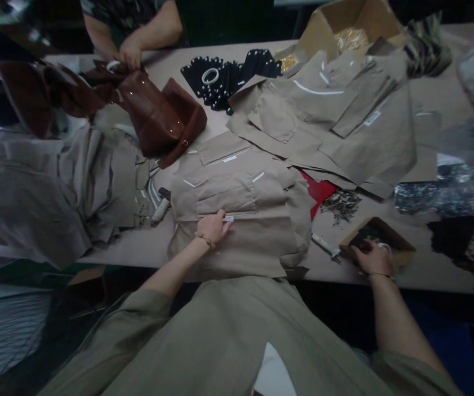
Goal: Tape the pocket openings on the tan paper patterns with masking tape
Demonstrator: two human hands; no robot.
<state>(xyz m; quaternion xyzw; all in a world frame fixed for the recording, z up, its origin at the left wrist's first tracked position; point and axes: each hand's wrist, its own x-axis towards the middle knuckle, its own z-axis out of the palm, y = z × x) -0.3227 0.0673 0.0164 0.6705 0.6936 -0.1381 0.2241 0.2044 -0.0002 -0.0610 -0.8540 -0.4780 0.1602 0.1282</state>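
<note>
Flanking the box (405, 256) lie a tool (323, 243) and cloth (450, 236).

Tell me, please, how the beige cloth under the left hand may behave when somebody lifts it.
The cloth would probably droop, since it looks thin and its right side shows soft wrinkles. Its layers might shift apart, as several edges show there. It should hardly roll, lying flat.
</note>
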